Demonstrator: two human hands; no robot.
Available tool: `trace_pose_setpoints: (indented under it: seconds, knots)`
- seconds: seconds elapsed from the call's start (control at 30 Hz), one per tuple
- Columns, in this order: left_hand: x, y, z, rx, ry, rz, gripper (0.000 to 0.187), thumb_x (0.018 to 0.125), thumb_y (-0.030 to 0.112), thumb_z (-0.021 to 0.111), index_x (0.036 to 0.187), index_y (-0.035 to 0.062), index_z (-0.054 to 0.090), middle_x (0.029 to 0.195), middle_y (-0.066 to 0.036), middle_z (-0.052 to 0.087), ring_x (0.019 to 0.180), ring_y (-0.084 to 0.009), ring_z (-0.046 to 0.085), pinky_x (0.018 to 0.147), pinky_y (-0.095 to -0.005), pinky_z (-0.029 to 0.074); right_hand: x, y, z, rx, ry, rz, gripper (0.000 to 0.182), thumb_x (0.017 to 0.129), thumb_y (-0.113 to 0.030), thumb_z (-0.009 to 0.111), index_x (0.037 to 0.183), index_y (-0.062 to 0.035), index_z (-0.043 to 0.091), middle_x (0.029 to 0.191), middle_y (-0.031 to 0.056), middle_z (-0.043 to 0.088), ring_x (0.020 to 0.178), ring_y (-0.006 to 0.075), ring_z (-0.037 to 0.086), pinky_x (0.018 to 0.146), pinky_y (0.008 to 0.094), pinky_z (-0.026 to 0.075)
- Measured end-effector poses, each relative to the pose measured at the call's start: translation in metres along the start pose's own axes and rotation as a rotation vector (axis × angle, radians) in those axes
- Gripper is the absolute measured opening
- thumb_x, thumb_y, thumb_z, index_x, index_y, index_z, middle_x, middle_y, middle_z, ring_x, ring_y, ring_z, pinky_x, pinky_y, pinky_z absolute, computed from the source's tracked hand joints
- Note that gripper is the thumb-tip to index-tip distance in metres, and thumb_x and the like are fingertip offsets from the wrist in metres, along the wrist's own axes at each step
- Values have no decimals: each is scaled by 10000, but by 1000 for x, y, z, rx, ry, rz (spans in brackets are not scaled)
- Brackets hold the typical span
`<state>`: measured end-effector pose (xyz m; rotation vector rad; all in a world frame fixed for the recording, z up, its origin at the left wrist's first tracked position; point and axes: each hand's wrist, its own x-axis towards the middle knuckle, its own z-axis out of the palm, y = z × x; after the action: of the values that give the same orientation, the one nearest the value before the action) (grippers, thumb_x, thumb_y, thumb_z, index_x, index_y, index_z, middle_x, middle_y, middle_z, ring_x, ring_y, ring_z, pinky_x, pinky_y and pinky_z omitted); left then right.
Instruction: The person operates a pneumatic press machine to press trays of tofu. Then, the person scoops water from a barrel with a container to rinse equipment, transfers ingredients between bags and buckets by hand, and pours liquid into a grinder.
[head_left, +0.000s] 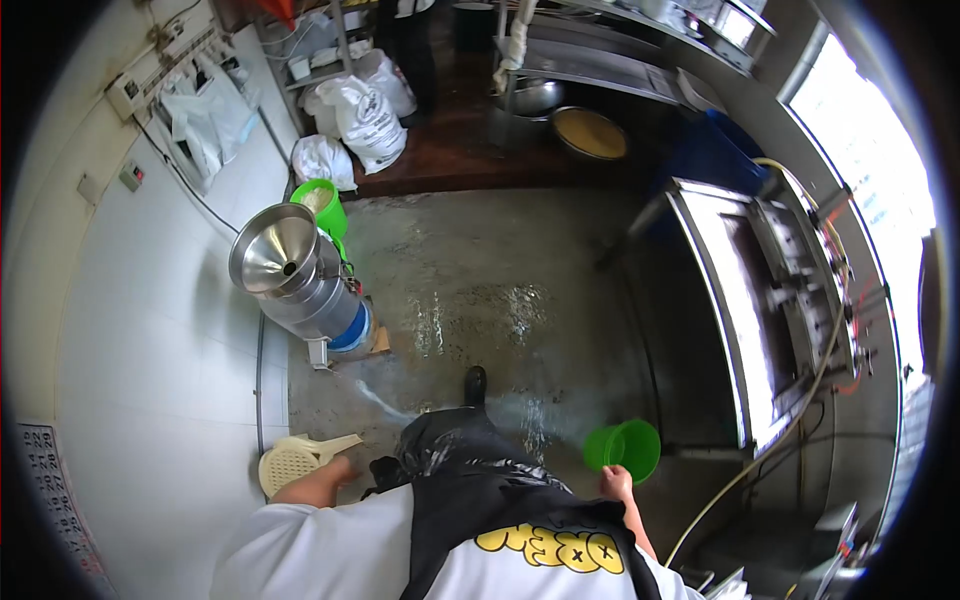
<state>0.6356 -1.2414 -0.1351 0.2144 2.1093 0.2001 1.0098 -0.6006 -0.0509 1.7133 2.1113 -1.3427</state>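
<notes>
My right hand (616, 482) grips the near rim of a green plastic bucket (641, 450), which is tilted so that its mouth shows. Low on the other side hangs my left hand (343, 470), its fingers mostly hidden from this angle. Right by it is a cream plastic piece (290, 465) with a perforated round top and leg-like parts, perhaps a stool. A black apron (470, 500) covers my front, and one black boot (475, 384) points forward on the wet floor (480, 270).
Ahead on the left stands a steel machine with a funnel hopper (276, 250), a second green bucket (320, 205) behind it. White sacks (362, 120) and a round pan (590, 133) lie farther back. A steel sink unit (710, 300) and a hose (740, 475) flank the right.
</notes>
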Motion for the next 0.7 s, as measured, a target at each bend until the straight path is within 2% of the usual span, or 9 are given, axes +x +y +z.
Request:
trace_pose_setpoints:
  seconds: [0.07, 0.1, 0.2, 0.27, 0.33, 0.43, 0.5, 0.6, 0.7]
  knots:
    - [25, 16, -8, -45, -25, -95, 470, 938, 476, 686, 957, 17, 788, 866, -170, 767, 726, -327, 726, 694, -447, 581, 24, -14, 3, 0, -93, 55, 173, 961, -185, 709, 983, -14, 718, 688, 46, 654, 542, 164, 600, 503, 346, 481]
    - [40, 29, -15, -67, -50, -179, 457, 946, 467, 673, 944, 26, 793, 856, -162, 766, 699, -314, 716, 666, -434, 579, 34, -30, -8, -210, -230, -129, 154, 952, -182, 718, 947, -28, 713, 735, 33, 680, 620, 152, 611, 565, 336, 500]
    - [163, 33, -6, -231, -73, -31, 443, 958, 457, 670, 950, 33, 796, 843, -156, 760, 682, -307, 704, 680, -456, 576, 87, -49, -10, -214, -406, -137, 157, 959, -197, 706, 955, -40, 707, 778, 30, 686, 684, 179, 623, 621, 354, 508]
    - [59, 187, -138, -769, 152, 205, 475, 972, 466, 647, 926, 16, 790, 833, -174, 752, 705, -335, 709, 708, -489, 574, 135, -53, -12, -140, -440, -62, 159, 963, -207, 698, 960, -48, 704, 806, 28, 690, 726, 196, 630, 658, 366, 513]
    - [178, 193, -173, -22, -66, 82, 534, 981, 507, 617, 933, 2, 785, 918, -224, 758, 821, -390, 727, 772, -511, 567, 185, -70, -16, -72, -461, -19, 161, 968, -217, 689, 965, -57, 701, 835, 26, 694, 769, 214, 638, 695, 378, 518]
    - [189, 282, -264, -234, 259, 130, 523, 982, 503, 625, 951, -8, 728, 1028, -253, 745, 952, -425, 717, 831, -507, 549, 265, -80, -20, 84, -508, -43, 165, 975, -233, 677, 972, -69, 696, 878, 23, 701, 833, 240, 649, 751, 397, 526]
    - [198, 324, -318, -321, 416, 172, 481, 977, 489, 657, 993, 10, 708, 975, -220, 745, 914, -388, 714, 819, -485, 546, 304, -116, -19, 118, -543, -52, 166, 977, -238, 673, 974, -73, 694, 892, 22, 703, 854, 249, 653, 770, 403, 528]
    - [222, 361, -373, -377, 471, 190, 447, 969, 477, 684, 1024, 33, 708, 947, -196, 745, 895, -363, 712, 807, -468, 544, 338, -263, -27, 45, -443, 239, 127, 986, -166, 634, 1030, -62, 693, 872, 81, 704, 837, 307, 704, 693, 397, 548]
    - [248, 369, -390, -381, 499, 158, 457, 967, 481, 674, 1017, 30, 722, 963, -204, 749, 917, -388, 712, 813, -483, 543, 358, -351, -21, -187, -561, -92, 117, 991, -121, 628, 1021, -40, 707, 810, 112, 711, 699, 286, 719, 571, 429, 558]
